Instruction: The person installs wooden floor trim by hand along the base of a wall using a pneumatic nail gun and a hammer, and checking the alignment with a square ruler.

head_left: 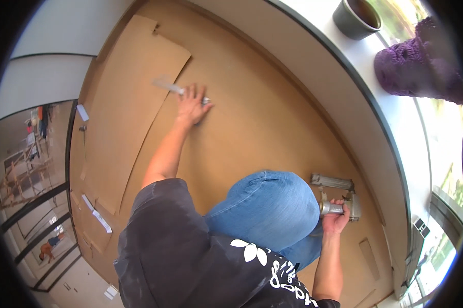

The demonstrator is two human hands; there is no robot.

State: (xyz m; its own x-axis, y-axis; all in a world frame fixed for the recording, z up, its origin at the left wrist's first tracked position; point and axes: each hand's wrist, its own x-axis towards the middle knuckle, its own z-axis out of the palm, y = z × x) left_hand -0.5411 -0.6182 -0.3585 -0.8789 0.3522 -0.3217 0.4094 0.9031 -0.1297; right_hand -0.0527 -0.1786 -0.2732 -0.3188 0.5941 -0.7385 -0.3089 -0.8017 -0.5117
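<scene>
My left hand [192, 105] is stretched out over the brown board, its fingers around a thin pale strip [165, 85] that is smeared by motion. One end of the strip sticks out to the left; a whitish bit shows by the thumb on the other side. What it is made of I cannot make out. At the right, beside my bent knee, my right hand [337, 218] is closed around the handle of a grey metal nail gun [352, 203]. The gun's long magazine [333, 180] points left, close above the board.
A loose brown sheet [134, 97] lies along the left. White strips [96, 214] and a small white piece [82, 112] rest near the left edge. A raised ledge at the right carries a dark cup [358, 19] and a purple textured object [421, 66]. Glass panels [34, 154] stand at the left.
</scene>
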